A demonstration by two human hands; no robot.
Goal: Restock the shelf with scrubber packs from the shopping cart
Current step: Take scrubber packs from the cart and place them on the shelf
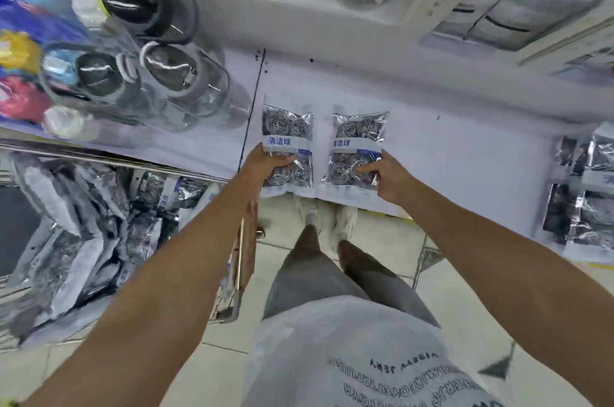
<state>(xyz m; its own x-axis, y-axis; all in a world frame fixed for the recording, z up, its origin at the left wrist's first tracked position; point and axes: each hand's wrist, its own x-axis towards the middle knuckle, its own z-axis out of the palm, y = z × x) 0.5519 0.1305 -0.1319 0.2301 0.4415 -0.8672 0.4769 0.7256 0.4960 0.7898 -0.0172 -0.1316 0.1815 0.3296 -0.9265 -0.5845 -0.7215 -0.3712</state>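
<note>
Two clear packs of steel-wool scrubbers with blue-and-white labels lie side by side on the white shelf (448, 157), near its front edge. My left hand (265, 164) grips the lower part of the left scrubber pack (287, 127). My right hand (385, 177) grips the lower right corner of the right scrubber pack (357, 137). At the left stands the shopping cart (109, 157), its basket heaped with several more scrubber packs (83, 224).
More scrubber packs (584, 194) are stacked at the shelf's right end. Glass jars with lids (172, 74) and coloured goods (20, 54) fill the shelf section to the left. An upper shelf (299, 4) overhangs at the back. My legs and shoes stand on the tiled floor (432, 273).
</note>
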